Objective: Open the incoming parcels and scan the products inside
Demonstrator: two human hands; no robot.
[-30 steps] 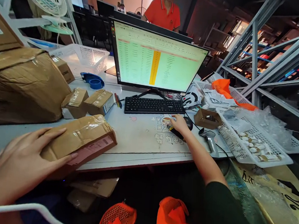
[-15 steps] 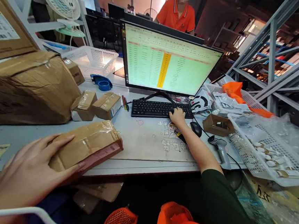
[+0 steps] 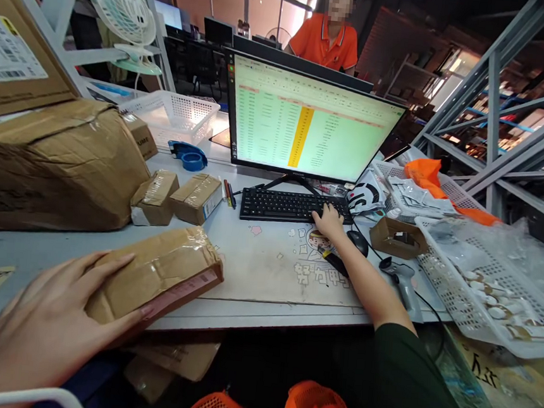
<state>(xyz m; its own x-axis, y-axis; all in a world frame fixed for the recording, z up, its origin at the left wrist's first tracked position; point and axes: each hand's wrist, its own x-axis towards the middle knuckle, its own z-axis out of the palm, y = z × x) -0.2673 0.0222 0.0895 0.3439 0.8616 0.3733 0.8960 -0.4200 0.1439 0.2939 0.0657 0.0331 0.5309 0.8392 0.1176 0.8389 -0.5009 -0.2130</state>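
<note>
A brown cardboard box (image 3: pixel 161 270), sealed with clear tape and bearing a label on its side, is gripped at its near end by my left hand (image 3: pixel 57 318). It is held tilted over the table's front edge. My right hand (image 3: pixel 330 220) rests on the right part of a black keyboard (image 3: pixel 276 205), fingers apart over the keys and nothing held. Behind the keyboard stands a monitor (image 3: pixel 269 127) with a spreadsheet that has an orange column. A black mouse (image 3: pixel 357 243) lies beside my right wrist, and a yellow-black utility knife (image 3: pixel 334 260) lies partly under my forearm.
Two small boxes (image 3: pixel 199 197) and a big wrapped carton (image 3: pixel 56 166) sit at left. A barcode scanner (image 3: pixel 405 285), an open cardboard box (image 3: pixel 398 238) and a white basket (image 3: pixel 488 293) of small parts stand at right. Behind the monitor is a person in an orange shirt (image 3: pixel 324 43).
The view has tilted slightly, so the scene sits a little lower. My right hand has shifted slightly to the right over the keys. My left hand keeps its hold on the box.
</note>
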